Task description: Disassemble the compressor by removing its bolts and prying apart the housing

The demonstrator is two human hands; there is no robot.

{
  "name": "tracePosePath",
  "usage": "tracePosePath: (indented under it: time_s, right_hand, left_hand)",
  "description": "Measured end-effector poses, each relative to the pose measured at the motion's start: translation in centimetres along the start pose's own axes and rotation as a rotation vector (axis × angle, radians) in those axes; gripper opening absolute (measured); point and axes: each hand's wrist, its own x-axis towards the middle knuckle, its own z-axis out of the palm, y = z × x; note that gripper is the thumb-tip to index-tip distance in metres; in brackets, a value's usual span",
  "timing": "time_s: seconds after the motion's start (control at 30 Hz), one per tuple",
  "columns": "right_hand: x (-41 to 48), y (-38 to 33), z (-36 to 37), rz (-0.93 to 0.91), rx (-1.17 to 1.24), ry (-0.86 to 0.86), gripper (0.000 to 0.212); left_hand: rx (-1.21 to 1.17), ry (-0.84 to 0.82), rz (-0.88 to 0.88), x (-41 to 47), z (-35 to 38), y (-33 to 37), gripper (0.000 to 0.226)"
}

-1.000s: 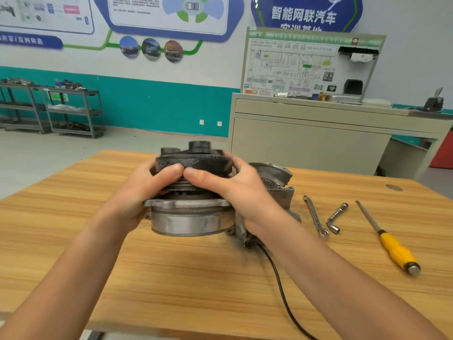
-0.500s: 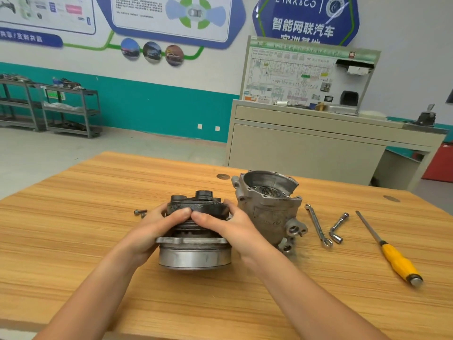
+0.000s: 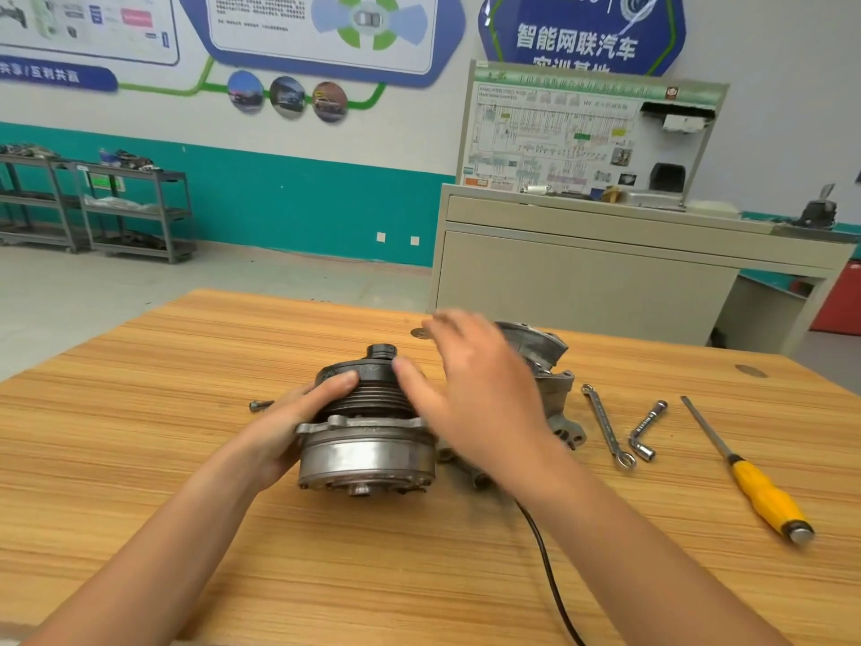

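Silver cast metal forms the round compressor section (image 3: 368,452) that we hold near the middle of the pale striped wooden table (image 3: 163,482). It has a flanged rim with bolt ears and a black ribbed pulley (image 3: 368,389) on top, ending in a small black hub. It sits tilted toward us, so part of its underside shows.

Our left hand (image 3: 284,426) grasps this section from the left, thumb laid across the pulley's grooves and fingers curled behind it. Our right hand (image 3: 475,394) is blurred, released, with fingers straight and spread above the pulley's right side. We cannot tell whether its thumb touches the pulley.

Just behind that hand stands the grey hollow housing shell (image 3: 545,361), mouth upward, its inside mostly hidden.

Right of the shell lie a slim steel spanner (image 3: 605,424), a short L-shaped socket key (image 3: 645,431) and a yellow-handled screwdriver (image 3: 750,482). One dark loose bolt (image 3: 261,405) lies left of our left hand. A thin black cable (image 3: 545,561) runs toward us.
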Motion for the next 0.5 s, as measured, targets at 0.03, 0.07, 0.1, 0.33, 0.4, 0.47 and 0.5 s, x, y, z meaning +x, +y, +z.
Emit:
tracePosePath:
  time_s: [0.03,0.07,0.1,0.33,0.4,0.47,0.5]
  right_hand:
    - [0.8,0.4,-0.6,-0.064,-0.027,0.06,0.052]
    - [1.4,0.8,-1.1,-0.111,-0.052,0.016,0.052]
    - [1.8,0.9,-1.3,-0.149,-0.08,-0.094,0.055]
    - [0.2,-1.1,1.4,-0.237,-0.078,-0.369,0.073]
    - [0.6,-1.0,1.2,-0.215,-0.05,-0.35,0.07]
    - [1.0,-1.0,1.0,-0.179,-0.043,-0.39,0.067]
    - [1.0,-0.9,1.0,-0.16,-0.036,-0.406,0.065]
  left_hand:
    - [0.005,-0.013,-0.01,0.1,0.0,0.0,0.105]
    - [0.007,-0.027,-0.023,0.1,0.1,0.0,0.1]
    - [0.009,-0.044,-0.04,0.1,0.2,0.1,0.097]
    - [0.953,0.288,0.247,2.1,0.2,5.2,0.1]
    - [0.844,0.109,0.28,2.5,1.0,5.2,0.086]
    - [0.763,0.041,0.217,2.8,1.3,4.0,0.074]
    - [0.738,0.077,0.195,3.1,1.1,3.5,0.073]
